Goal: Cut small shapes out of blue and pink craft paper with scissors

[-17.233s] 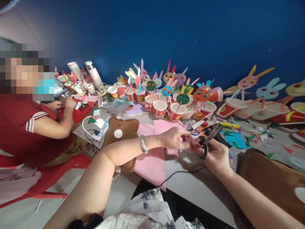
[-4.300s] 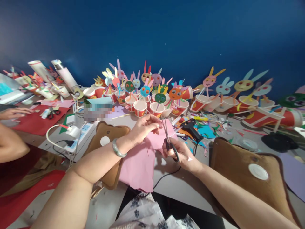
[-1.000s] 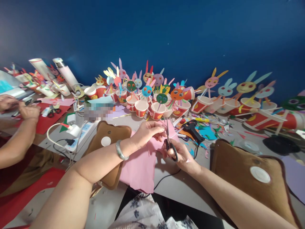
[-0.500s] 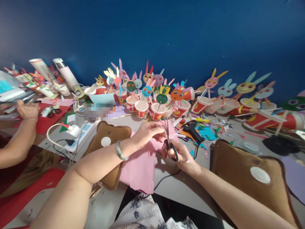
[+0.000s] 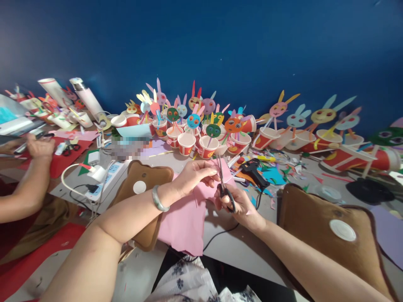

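My right hand (image 5: 241, 205) is closed on black-handled scissors (image 5: 232, 200), whose metal blades point up and away from me. Just left of the blades, my left hand (image 5: 195, 176) pinches a small bit of pink paper, mostly hidden by the fingers. The two hands almost meet. Beneath them a large pink sheet (image 5: 185, 222) hangs over the table's front edge, and a pink scrap clings to my right wrist. Beyond the hands stand red-and-white paper cups (image 5: 187, 144) topped with colourful paper rabbit figures (image 5: 195, 121).
Brown cushioned pads (image 5: 308, 222) lie on both sides. A black glue gun (image 5: 254, 173) rests among paper scraps at right. At left are a power strip (image 5: 108, 178) with cables and another person's hand (image 5: 40, 147) over red paper. A blue wall (image 5: 201, 42) closes the back.
At far left the other person's hand has shifted slightly. My own hands and the scissors keep nearly the same place, with the blades looking slightly wider apart.
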The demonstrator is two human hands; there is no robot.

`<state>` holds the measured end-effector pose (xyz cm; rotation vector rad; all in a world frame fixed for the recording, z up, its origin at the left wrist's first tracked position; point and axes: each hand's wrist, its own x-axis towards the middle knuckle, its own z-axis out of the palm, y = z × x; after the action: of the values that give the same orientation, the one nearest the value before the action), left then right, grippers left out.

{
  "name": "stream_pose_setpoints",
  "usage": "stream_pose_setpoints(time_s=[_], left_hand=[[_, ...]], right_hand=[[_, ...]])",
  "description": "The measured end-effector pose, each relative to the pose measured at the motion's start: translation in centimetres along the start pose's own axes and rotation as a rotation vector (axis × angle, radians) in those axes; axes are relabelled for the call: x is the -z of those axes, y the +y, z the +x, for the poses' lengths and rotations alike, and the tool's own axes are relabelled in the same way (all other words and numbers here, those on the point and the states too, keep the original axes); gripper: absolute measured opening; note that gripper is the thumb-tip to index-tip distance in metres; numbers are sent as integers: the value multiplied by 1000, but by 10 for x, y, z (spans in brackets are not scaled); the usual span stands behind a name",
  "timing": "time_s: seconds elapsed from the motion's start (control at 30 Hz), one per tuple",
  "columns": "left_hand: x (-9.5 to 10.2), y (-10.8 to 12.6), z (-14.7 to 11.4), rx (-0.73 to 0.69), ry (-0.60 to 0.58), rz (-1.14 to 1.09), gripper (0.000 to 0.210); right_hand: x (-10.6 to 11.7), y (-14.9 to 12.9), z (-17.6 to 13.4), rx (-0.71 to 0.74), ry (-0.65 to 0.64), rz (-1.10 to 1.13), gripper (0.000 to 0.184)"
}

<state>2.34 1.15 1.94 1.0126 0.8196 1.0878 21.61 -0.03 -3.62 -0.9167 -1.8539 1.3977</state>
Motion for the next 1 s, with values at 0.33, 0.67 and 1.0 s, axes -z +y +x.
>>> stream_pose_setpoints(time_s=[0.33,0.67,1.0], left_hand=[[0,0,0,-13,26,12,19],[-1,4,-1,-2,44,6,16],[2,-2,1,-26,22,-5,18]], right_hand=[[0,-4,1,-47,13,4,57],[0,-8,2,-77,25,-22,60],[-1,-10,1,-70,36,-29,55]])
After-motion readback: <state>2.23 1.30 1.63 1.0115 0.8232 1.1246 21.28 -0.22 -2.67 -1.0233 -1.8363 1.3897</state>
